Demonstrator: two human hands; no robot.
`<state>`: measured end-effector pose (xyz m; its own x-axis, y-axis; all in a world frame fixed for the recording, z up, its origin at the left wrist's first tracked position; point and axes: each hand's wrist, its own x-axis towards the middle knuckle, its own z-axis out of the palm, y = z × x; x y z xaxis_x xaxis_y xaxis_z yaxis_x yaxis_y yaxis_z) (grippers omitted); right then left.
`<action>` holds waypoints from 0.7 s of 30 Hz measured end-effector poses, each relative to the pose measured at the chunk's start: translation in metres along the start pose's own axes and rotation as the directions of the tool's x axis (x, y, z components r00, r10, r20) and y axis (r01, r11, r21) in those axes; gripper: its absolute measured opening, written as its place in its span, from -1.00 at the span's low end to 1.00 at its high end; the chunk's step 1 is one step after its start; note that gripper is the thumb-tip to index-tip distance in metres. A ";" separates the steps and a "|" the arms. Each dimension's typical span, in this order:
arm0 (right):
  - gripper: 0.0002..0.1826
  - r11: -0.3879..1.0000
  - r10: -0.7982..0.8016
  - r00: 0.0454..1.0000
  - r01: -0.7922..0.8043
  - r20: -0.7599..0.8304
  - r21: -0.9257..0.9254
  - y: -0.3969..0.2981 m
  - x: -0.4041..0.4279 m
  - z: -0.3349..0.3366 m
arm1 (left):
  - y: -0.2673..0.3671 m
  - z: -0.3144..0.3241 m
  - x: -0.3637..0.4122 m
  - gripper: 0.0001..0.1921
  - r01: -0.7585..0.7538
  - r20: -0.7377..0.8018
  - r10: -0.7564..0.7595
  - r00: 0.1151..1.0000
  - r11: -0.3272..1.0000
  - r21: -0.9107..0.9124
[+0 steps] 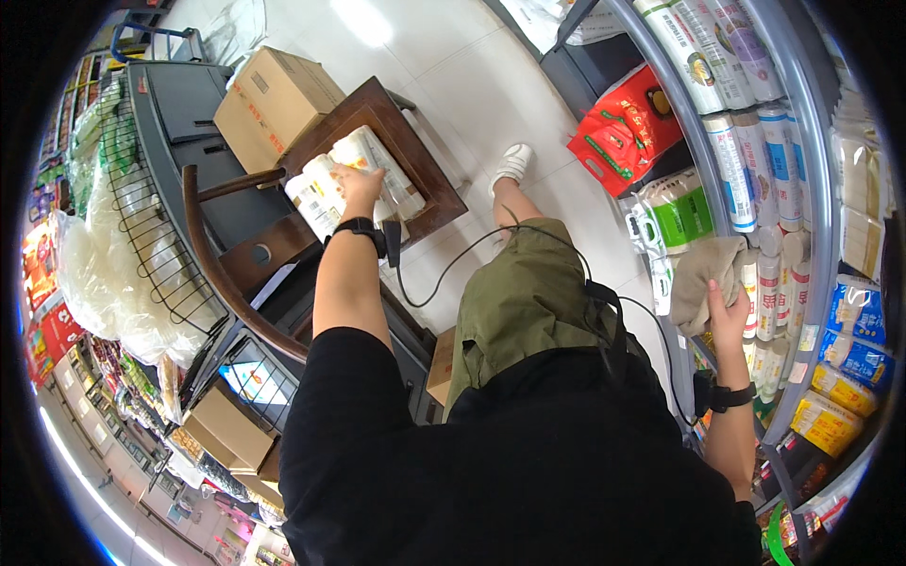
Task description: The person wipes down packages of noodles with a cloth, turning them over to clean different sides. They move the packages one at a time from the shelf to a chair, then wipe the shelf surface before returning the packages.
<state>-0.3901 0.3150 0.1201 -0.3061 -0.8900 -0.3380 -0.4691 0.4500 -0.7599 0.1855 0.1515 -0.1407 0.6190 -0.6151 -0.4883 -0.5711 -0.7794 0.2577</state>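
Observation:
On the dark wooden chair seat [442, 205] lie several white rolls [315, 198] in clear plastic wrapping, with printing on them. My left hand [359, 185] is on top of these rolls, its fingers curled over one; the fingertips are partly hidden. A crumpled grey-beige cloth [697, 283] is in my right hand [729, 311], thumb over its front side. That hand is beside the shelf on the right, close to packaged rolls [768, 290] standing there. Each wrist wears a black strap with a small device, and cables run from them.
A cardboard box [276, 106] stands behind the chair, against a grey counter [177, 99]. The shelf [807, 184] also holds a red bag [626, 131], a green-and-white pack [676, 212] and blue and yellow packs [849, 347]. A black cable [453, 265] loops across my front. Plastic bags [106, 269] fill a wire rack.

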 end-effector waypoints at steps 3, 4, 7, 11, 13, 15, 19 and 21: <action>-0.71 0.997 0.035 0.999 -0.036 -0.014 -0.070 -0.009 0.006 0.005 | 0.002 0.005 0.005 0.05 0.068 -0.151 -0.083 0.985 0.993 -0.101; -0.71 0.998 0.059 0.998 -0.059 0.007 0.000 -0.010 0.007 0.008 | 0.001 0.005 0.005 -0.03 -0.058 -0.274 0.087 0.958 0.992 0.111; -0.70 0.992 0.070 0.997 -0.071 0.013 0.104 -0.011 0.010 0.013 | -0.008 0.008 -0.005 -0.19 -0.290 -0.108 0.397 0.911 0.806 0.515; -0.65 0.993 -0.021 0.998 0.014 0.056 0.119 -0.015 0.007 0.013 | -0.019 0.011 -0.035 -0.51 -0.483 0.225 0.436 0.871 0.681 0.551; -0.58 0.987 -0.093 0.995 0.087 0.037 0.134 -0.021 0.004 0.008 | -0.022 0.011 -0.058 -0.59 -0.516 0.201 0.482 0.853 0.716 0.470; -0.52 0.970 -0.110 0.994 0.105 0.012 0.218 -0.027 -0.002 0.002 | -0.022 0.006 -0.079 -0.61 -0.594 0.286 0.529 0.799 0.618 0.516; -0.52 0.953 -0.044 0.983 0.094 -0.177 0.286 -0.025 -0.017 -0.017 | -0.013 -0.012 -0.114 -0.58 -0.670 0.408 0.533 0.741 0.622 0.405; -0.51 0.929 0.073 0.974 0.011 -0.213 0.369 -0.014 -0.024 -0.027 | 0.001 -0.017 -0.121 -0.58 -0.727 0.418 0.595 0.686 0.541 0.423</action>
<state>-0.3985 0.3316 0.1539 -0.5086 -0.8186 -0.2669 -0.1338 0.3814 -0.9147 0.1191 0.2229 -0.0676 -0.1405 -0.8358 -0.5307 -0.9870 0.0758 0.1420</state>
